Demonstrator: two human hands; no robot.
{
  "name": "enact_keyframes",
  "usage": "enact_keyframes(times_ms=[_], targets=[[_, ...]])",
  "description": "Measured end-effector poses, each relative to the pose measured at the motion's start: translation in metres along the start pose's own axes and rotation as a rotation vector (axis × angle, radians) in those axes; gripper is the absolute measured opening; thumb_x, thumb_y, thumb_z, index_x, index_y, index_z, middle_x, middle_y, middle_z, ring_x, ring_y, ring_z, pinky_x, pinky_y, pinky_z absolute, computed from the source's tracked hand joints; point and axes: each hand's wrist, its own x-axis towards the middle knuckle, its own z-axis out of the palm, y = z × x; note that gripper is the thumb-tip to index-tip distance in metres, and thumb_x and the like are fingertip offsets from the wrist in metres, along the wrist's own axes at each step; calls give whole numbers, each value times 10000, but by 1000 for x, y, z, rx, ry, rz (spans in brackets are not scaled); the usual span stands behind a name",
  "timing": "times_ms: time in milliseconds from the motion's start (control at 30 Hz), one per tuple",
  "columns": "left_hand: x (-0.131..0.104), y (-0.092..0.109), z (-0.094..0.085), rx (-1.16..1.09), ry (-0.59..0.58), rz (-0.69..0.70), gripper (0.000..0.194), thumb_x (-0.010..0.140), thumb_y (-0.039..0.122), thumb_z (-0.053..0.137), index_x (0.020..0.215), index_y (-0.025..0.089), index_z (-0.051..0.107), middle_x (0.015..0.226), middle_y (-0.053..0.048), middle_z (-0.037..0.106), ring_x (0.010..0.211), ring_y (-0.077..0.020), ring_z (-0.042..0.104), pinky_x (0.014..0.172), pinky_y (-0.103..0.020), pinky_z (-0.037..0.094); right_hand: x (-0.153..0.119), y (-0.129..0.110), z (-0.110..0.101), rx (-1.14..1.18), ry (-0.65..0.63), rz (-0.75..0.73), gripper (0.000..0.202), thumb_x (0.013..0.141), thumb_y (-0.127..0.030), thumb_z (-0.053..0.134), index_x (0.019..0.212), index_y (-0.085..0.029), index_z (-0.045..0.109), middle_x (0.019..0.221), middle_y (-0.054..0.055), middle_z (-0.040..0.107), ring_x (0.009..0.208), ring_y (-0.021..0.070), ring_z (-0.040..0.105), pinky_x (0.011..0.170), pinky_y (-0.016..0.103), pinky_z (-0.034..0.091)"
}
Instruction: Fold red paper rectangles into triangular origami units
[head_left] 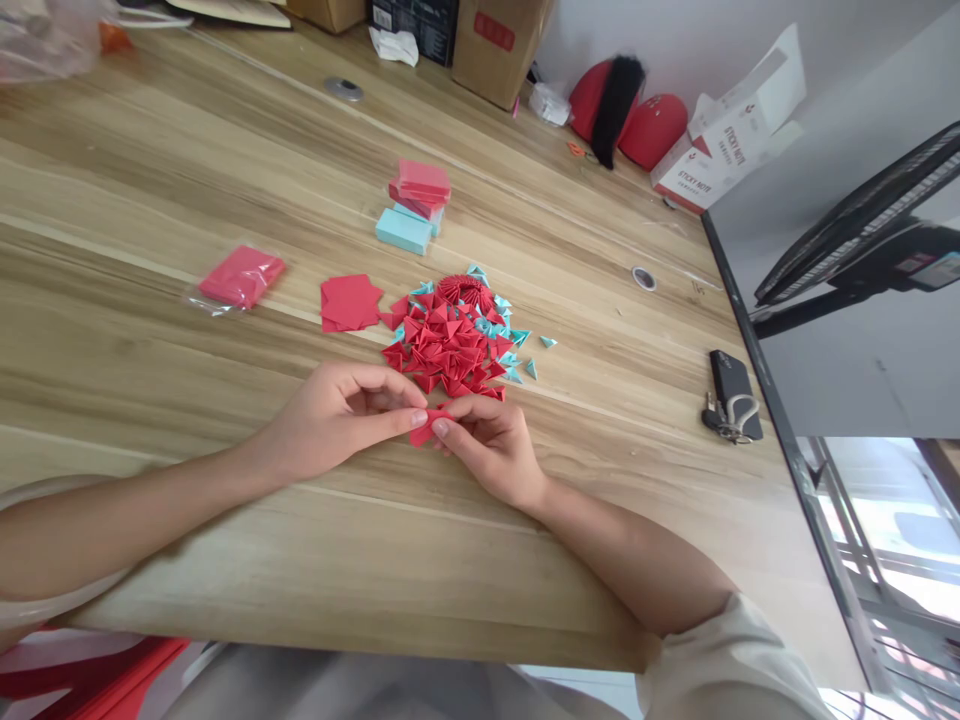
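Note:
Between my fingertips is a small piece of red paper (422, 430), partly hidden by the fingers. My left hand (345, 415) pinches its left side with thumb and forefinger, and my right hand (491, 445) pinches the right side. Just beyond the hands lies a heap of red folded paper triangles (450, 345) mixed with light blue folded triangles (517, 340). A ring of joined red pieces (465, 291) sits at the back of the heap. To its left is a loose stack of flat red paper sheets (350, 303).
Farther back are light blue paper packs (403, 230) with red packs (424, 180) behind. A wrapped red pack (241, 276) lies left. At right are a black phone-like object with keys (733, 395) and a fan (870, 230). Cardboard boxes (499, 45) and a sticky note box (727, 140) line the back.

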Motion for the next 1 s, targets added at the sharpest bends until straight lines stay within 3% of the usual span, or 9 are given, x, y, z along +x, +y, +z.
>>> enact_keyframes(times_ms=[233,700,1000], targets=[[1,1,0,-83,39,-54,158,719,315,764,755,171,710,637,38,659,596,-84,557,537,-158,446,4,-4,-5,80,4,51,378,856,-520,643,720,-169,676,637,17,670,567,116,601,551,255,501],[4,-6,0,-79,54,-39,189,698,364,768,770,192,733,671,6,679,635,-127,599,579,-202,475,4,-7,-6,169,-44,84,294,808,-457,728,760,-168,710,679,19,696,599,106,606,559,234,497],[4,-3,-1,-68,21,-33,184,708,362,754,751,186,722,625,9,660,575,-113,559,507,-184,428,5,-5,-5,202,-40,79,222,760,-377,791,781,-179,693,678,-7,690,590,89,603,569,220,511]])
